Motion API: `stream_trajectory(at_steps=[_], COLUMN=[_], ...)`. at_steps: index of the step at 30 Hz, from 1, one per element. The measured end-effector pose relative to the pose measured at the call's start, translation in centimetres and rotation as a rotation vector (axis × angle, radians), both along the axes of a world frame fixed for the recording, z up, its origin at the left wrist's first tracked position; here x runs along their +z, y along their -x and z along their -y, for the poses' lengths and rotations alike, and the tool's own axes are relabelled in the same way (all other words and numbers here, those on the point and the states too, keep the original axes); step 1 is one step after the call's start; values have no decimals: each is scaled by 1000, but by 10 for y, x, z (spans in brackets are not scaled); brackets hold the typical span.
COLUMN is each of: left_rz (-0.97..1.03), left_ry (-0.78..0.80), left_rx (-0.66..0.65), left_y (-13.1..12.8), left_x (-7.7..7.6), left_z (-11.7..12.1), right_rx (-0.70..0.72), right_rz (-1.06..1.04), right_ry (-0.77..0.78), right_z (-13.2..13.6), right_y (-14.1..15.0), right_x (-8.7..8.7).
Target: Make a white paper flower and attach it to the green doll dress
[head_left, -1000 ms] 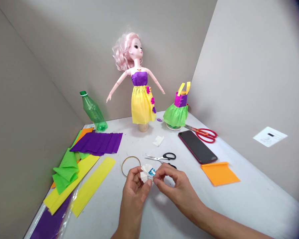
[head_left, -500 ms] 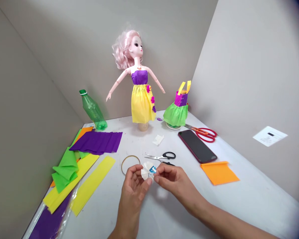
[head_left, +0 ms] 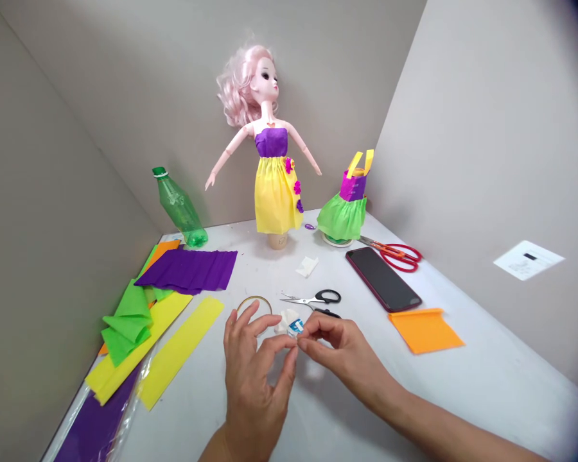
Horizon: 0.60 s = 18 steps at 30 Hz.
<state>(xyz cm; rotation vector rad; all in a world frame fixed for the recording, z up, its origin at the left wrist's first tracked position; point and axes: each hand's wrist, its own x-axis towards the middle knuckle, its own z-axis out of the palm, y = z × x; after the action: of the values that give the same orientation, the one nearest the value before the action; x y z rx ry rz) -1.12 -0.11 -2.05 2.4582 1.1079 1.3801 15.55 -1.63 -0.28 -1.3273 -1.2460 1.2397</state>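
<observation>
— Grey walls (head_left: pixel 481 128) close in around a white desk (head_left: pixel 491 391). Where's the paper piece?

— A white paper rosette (head_left: pixel 286 323) with blue-printed tape sits against the fingertips of the right hand (head_left: pixel 341 350), just beside a thin gold ring (head_left: pixel 253 300).

— And the fingers?

— Right ones narrow, pinching the rosette's lower edge. On the left hand (head_left: pixel 253 391) they're spread wide, tips near that pinch.

— Different from before?

— Yes, the left fingers were curled against the rosette; now they've opened out.

— What's around?

— Black-handled scissors (head_left: pixel 318 297) just behind, a phone (head_left: pixel 383 279), an orange crepe-paper sheet (head_left: pixel 426 330), a yellow crepe strip (head_left: pixel 178 351), and a doll (head_left: pixel 274 192) in a yellow-and-purple dress.
</observation>
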Motion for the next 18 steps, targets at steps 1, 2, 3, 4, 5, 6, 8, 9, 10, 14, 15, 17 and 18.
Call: stream_trajectory(at_steps=[1,2,3,4,5,6,8,9,10,14,15,17,18], left_rz=[-10,-15,-19,-22,-26,-28,-32,-33,-33,-36,-37,-39,-41], left_ry=[-4,-6,-9,-9,-8,-8,-10,-11,-10,-8,-8,-4,-3], left_rx=[10,19,25,28,30,30,29,29,30,29,29,29,28], left_y=[0,0,-1,-1,-1,-1,-1,-1,-1,0,0,0,0], left_x=[0,0,0,0,0,0,0,-1,-1,-2,-2,-2,-2], left_z=[0,-1,-1,-2,-2,-2,-2,-2,-2,-3,-3,-4,-4], right_rx=[1,4,7,10,12,14,13,10,9,9,7,4,4], right_rz=[4,6,8,11,14,17,21,22,22,29,36,57,73], right_ry=[-1,-2,-6,-10,-14,-18,-22,-22,-22,-31,-37,-54,-65], right_z=[0,0,0,1,1,2,3,3,3,1,1,1,2], right_y=[0,0,0,0,0,0,-1,-1,-1,-1,-1,0,0], right_x=[0,0,0,-1,-1,-1,-2,-2,-2,-2,-2,-2,-2])
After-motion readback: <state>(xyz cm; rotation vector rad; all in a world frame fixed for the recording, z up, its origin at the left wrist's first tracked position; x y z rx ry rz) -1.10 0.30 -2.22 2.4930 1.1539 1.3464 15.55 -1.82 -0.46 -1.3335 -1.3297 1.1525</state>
